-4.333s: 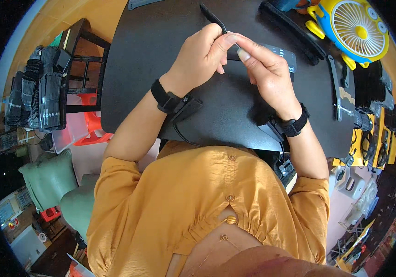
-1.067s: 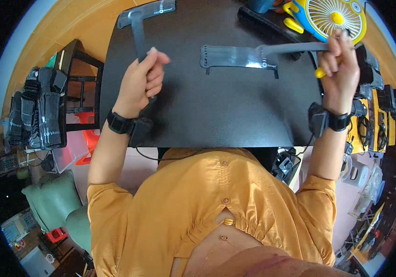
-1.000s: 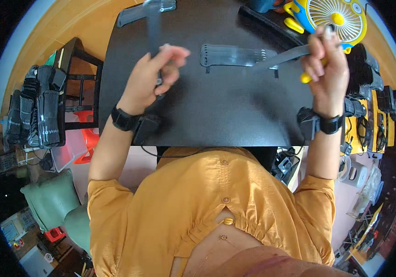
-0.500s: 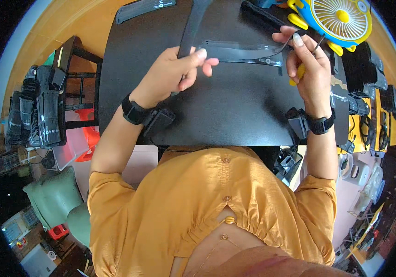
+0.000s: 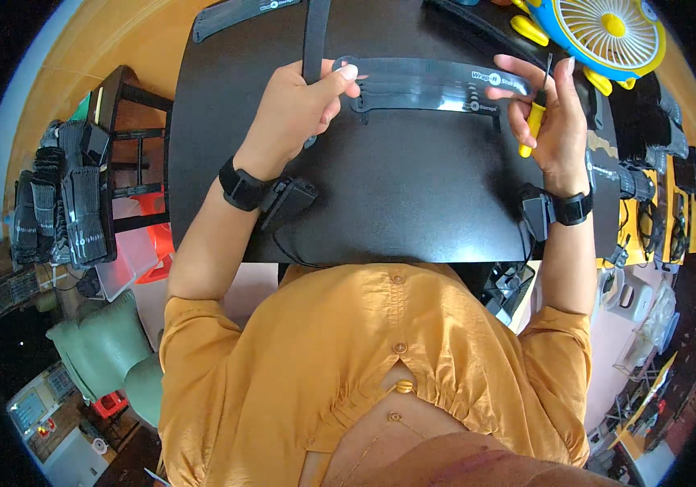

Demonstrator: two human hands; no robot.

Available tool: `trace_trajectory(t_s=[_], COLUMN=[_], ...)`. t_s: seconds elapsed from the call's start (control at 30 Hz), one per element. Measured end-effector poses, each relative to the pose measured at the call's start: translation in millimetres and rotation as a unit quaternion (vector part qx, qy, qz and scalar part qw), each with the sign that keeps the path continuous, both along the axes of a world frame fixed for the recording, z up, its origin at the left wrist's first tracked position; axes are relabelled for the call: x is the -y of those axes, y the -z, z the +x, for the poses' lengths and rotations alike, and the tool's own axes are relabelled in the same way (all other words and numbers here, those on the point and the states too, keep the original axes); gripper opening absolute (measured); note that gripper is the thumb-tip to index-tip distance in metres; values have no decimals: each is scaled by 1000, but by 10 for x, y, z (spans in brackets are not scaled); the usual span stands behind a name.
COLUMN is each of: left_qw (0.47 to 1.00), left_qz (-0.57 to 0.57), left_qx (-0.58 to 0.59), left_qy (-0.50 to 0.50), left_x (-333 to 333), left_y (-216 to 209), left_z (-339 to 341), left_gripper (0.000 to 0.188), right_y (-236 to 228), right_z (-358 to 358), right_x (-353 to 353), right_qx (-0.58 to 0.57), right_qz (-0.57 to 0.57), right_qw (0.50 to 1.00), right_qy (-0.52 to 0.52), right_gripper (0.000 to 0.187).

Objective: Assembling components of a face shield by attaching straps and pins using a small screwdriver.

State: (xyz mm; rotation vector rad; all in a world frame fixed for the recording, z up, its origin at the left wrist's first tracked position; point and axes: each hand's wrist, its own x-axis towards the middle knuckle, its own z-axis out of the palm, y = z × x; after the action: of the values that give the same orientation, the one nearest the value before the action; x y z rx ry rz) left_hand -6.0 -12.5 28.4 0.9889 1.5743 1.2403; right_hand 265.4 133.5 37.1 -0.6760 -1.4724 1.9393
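Thumb and fingers of my left hand (image 5: 293,115) are closed on a black strap (image 5: 313,39), which runs up past the hand toward the far table edge. A second length of black strap (image 5: 421,71) with pale print stretches from the left fingertips to my right hand (image 5: 563,134); I cannot tell whether both lengths are one piece. My right hand holds a small tool with a yellow handle (image 5: 534,130) and a thin metal shaft, tucked against the fingers. Its thumb and index finger are spread apart. Below the stretched strap, more black strap (image 5: 429,104) lies on the table.
The dark table (image 5: 380,187) fills the middle. At the far right stands a blue and yellow fan (image 5: 612,28). Another black strap bundle (image 5: 242,16) lies at the far left. Strap bundles (image 5: 84,215) are piled beside a dark stool (image 5: 133,134) at left; a green chair (image 5: 100,349) sits lower.
The strap between my hands now lies flatter, showing its printed face. My right thumb has lifted from the strap's end and the right fingers have spread, with the yellow-handled tool more visible.
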Motion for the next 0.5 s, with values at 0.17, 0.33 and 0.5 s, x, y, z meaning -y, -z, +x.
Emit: trace_trajectory(t_s=[0.17,0.33,0.5], left_qw=[999,998,993], left_qz=[-19,-17,-69], left_qx=[35,-19,-90], left_qy=[-5,-52,37], left_x=[-18,4,46], left_y=[86,77,230], left_z=[-60,-22,-101], left_gripper=[31,24,21], right_y=[-5,-8,146], right_z=[-4,85,209], right_x=[10,7,-64], right_qx=[126,187,299], right_qz=[45,47,42], right_qw=[990,981,953], right_qy=[42,17,-8], right_gripper=[20,18,16])
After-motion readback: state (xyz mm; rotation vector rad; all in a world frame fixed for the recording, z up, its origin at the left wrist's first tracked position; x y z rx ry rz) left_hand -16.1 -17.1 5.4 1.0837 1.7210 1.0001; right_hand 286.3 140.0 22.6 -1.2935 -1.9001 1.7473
